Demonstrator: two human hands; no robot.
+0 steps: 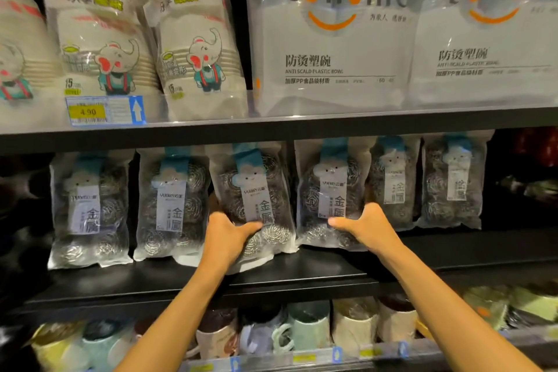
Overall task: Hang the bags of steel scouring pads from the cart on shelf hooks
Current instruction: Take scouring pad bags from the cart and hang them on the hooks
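Observation:
Several clear bags of steel scouring pads hang in a row under the upper shelf. My left hand (pixel 225 240) grips the lower part of the middle bag (pixel 252 190), thumb across its front. My right hand (pixel 367 225) grips the lower right side of the neighbouring bag (pixel 330 190), thumb on its front. More bags hang at the left (pixel 90 208) (pixel 173 202) and at the right (pixel 392 181) (pixel 454 181). The hooks are hidden behind the shelf edge. The cart is out of sight.
The upper shelf (pixel 271 127) carries packs of paper bowls (pixel 99 39) and plastic bowls (pixel 332 33), with a price tag (pixel 105 110). A black ledge (pixel 302 278) runs below the bags. Mugs (pixel 305 329) fill the bottom shelf.

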